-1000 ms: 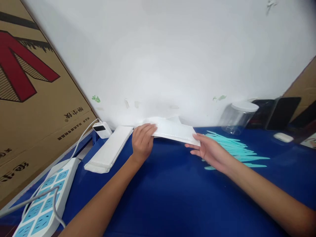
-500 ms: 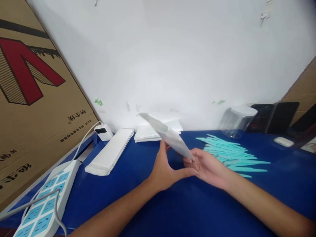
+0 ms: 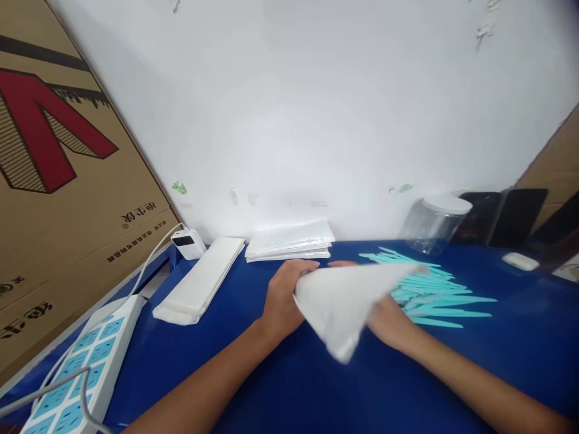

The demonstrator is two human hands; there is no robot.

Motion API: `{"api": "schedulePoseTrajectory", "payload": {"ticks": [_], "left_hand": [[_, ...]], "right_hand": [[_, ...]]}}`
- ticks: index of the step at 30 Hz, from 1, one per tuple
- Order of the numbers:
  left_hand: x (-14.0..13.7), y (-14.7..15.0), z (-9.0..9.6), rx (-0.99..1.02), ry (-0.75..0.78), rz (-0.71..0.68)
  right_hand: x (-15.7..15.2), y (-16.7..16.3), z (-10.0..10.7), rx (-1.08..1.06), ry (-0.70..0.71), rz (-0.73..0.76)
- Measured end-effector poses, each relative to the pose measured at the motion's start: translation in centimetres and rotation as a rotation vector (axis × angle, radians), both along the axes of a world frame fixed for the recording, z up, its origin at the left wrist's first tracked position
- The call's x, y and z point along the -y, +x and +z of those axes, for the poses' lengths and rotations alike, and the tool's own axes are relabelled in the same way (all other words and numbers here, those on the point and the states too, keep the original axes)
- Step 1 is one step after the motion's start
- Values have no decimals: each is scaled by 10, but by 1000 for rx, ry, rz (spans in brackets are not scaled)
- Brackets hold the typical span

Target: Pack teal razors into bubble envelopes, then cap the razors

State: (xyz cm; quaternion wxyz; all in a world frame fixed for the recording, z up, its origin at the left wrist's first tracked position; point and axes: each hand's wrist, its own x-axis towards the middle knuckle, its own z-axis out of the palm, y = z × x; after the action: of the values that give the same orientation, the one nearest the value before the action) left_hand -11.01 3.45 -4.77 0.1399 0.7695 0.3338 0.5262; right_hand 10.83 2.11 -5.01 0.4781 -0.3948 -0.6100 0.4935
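A thin white sheet [image 3: 346, 298], possibly a flat bag, is held above the table and blurred by motion. It looks folded, with one corner hanging down and another reaching right over the sticks. My left hand [image 3: 286, 295] is closed on its left edge. Behind the sheet is my right hand [image 3: 389, 319], its fingers mostly hidden and the visible part smeared. Just beyond that hand, thin turquoise sticks [image 3: 434, 295] lie in a loose pile. Flat white sleeves [image 3: 289, 241] are stacked near the wall. Another long white stack [image 3: 203, 280] lies to the left of my left hand.
The blue tabletop [image 3: 289, 392] meets a white wall. At left are a power strip [image 3: 85, 367] with cables, a small white charger [image 3: 189, 243] and a large cardboard box [image 3: 90, 211]. At right stand a lidded clear jar [image 3: 436, 223], a dark phone-like slab [image 3: 518, 217] and a white case [image 3: 520, 260].
The white sheet has been lowered from its upright tilt and turned, so its broad face shows. My left hand has shifted slightly left; my right hand is now partly behind the sheet.
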Motion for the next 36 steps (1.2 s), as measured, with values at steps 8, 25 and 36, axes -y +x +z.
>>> {"api": "schedulePoseTrajectory", "payload": {"ticks": [8,25,36], "left_hand": [[-8,-6,-1,-198,-288,-98],[-44,-56,18,-625,-218,52],[-52,-76,49,-51,-549,-209]], "right_hand": [[16,7,8,55,524,-233],[-17,29,26,-37,167,-375],[-26,36,8,-112,-279,60]]}}
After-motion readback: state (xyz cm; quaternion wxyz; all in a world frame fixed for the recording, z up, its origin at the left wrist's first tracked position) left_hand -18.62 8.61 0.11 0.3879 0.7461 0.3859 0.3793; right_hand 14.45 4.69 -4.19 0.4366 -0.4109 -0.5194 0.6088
